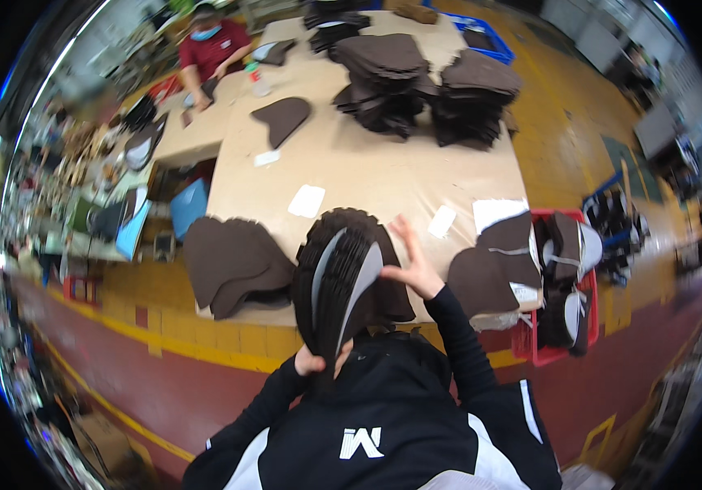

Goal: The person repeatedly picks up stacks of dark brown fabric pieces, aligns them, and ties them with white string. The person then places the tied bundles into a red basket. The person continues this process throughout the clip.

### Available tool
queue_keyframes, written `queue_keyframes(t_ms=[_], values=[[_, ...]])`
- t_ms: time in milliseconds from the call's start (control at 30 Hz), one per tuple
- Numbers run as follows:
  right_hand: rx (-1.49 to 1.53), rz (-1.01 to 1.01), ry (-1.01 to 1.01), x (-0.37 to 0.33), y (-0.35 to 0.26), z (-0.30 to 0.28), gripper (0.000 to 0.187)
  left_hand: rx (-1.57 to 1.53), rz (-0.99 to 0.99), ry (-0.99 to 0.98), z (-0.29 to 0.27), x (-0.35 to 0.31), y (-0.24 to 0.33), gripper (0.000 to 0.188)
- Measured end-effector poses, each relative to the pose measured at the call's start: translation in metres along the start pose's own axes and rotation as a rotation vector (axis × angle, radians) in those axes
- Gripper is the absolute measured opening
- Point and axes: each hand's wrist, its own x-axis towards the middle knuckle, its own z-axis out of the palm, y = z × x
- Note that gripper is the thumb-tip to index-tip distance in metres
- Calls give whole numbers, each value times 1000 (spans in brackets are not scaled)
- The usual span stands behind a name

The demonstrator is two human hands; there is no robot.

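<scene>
A thick fanned stack of dark brown cut pieces (305, 282), with pale grey faces showing between some layers, stands tilted upright at the table's near edge. My left hand (312, 361) is closed round its narrow lower end. Beside the stack's right side, my right hand (420, 273) has its fingers spread, the thumb at the edge of a grey-faced layer. To the left lies a low pile of brown pieces (232, 257). More brown pieces (481, 282) rest at the table's right corner, next to a white sheet (498, 212).
Tall brown stacks (379, 61) stand toward the far side of the table (367, 175). One loose brown piece (285, 116) and white paper slips (307, 201) lie on it. A red crate (540, 357) of tied bundles stands at right. Across the table, a person (212, 53) handles a piece.
</scene>
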Motion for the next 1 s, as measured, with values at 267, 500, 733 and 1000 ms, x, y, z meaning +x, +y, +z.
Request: queue_keyframes(t_ms=[267,500,733,1000], values=[[613,384,73,-146,-31,27,62,549,-170,42,-34,-52,20,89],[212,433,372,-255,-80,60,69,744,-33,94,-1,-34,-13,91],[-95,658,636,-301,-101,62,51,1069,-34,196,48,1,-38,75],[-244,634,335,-259,-58,-140,60,602,39,209,88,150,-115,60]])
